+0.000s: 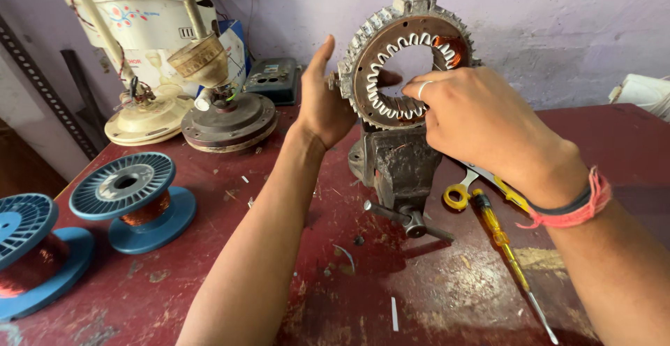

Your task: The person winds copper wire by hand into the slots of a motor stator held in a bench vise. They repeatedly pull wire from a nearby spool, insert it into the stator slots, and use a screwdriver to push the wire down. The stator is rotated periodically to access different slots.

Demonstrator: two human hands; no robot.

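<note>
Two hands on a toothed stator ring (408, 60) clamped upright in a bench vise (398, 168), table centre. L hand (324, 102) flat vs. its 9 o'clock edge, fingers together. R hand (474, 119) covers 4 o'clock side, fingers curled on rim. Yellow screwdriver (506, 245) and scissors (464, 191) lie at 5 o'clock; two blue wire spools (129, 192) at 8; fan motors (227, 119) at 10.
</note>
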